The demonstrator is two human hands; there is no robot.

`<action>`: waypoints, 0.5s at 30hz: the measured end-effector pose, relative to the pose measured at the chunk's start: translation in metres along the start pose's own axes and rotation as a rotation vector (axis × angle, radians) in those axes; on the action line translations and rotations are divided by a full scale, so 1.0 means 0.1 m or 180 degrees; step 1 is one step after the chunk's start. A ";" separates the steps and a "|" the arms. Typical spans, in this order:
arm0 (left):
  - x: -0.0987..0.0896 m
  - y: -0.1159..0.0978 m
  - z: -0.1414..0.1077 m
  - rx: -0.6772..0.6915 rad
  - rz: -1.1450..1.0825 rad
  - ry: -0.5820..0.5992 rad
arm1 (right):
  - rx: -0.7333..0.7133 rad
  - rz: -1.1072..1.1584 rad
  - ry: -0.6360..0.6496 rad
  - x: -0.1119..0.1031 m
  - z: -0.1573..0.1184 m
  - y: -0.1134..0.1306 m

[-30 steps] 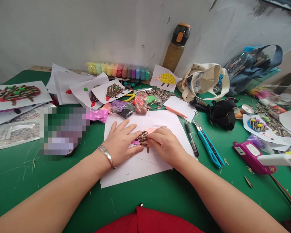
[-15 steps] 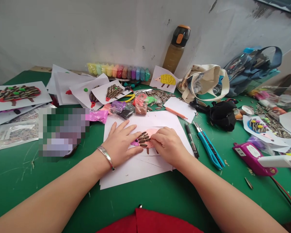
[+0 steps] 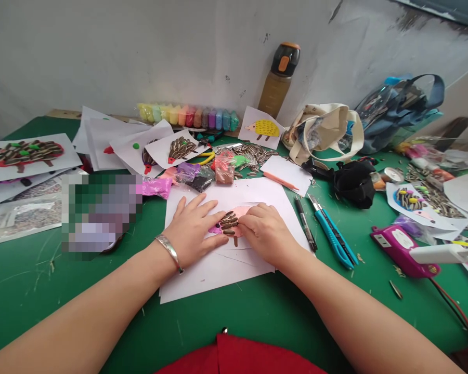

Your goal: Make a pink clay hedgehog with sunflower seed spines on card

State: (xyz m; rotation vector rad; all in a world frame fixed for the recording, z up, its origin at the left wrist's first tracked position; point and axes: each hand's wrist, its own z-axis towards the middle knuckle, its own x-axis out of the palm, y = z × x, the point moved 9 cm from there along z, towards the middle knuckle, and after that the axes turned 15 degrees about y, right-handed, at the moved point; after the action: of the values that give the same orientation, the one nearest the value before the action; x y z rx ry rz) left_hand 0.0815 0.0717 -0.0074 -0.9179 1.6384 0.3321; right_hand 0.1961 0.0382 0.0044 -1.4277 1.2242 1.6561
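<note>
In the head view I take the pink figure on the white paper as the centre of my dial. It lies on the desk between my two hands and partly under the right one, with a magenta snout toward nine o'clock and a brown leg below. Striped seeds sit side by side on its snout end.

At nine o'clock I have the left hand palm down, fingers fanned wide over the paper, thumb and forefinger bracketing the snout end. At four, the right hand is drawn into a narrow pinch over the figure; I cannot tell whether a seed is between its fingertips.

Beyond it, at three, I see a black pen and then a blue cutter. An orange stick lies on a small paper at two. Near twelve there is a heap of loose seeds, with a yellow hedgehog picture behind it. A bottle leans by the wall at one, and a row of coloured clay packs lies at eleven.
</note>
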 end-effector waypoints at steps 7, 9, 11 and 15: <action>-0.01 0.01 -0.02 0.0044 -0.0062 -0.0074 | 0.0234 0.0471 -0.0155 -0.17 -0.07 -0.25; -0.01 0.02 -0.02 0.0077 -0.0069 -0.0099 | 0.0419 0.0559 -0.0260 -0.21 -0.10 -0.35; -0.01 0.03 -0.03 0.0086 -0.0082 -0.0139 | 0.0530 0.0596 -0.0265 -0.21 -0.11 -0.41; 0.00 0.04 -0.04 0.0071 -0.0119 -0.0113 | 0.0503 0.0524 -0.0076 -0.21 0.01 -0.42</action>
State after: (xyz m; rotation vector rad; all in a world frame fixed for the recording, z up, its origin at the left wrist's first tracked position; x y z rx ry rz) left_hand 0.0757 0.0720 -0.0072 -0.9200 1.5875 0.3023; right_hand 0.2378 0.0569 0.0146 -1.2364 1.4581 1.6379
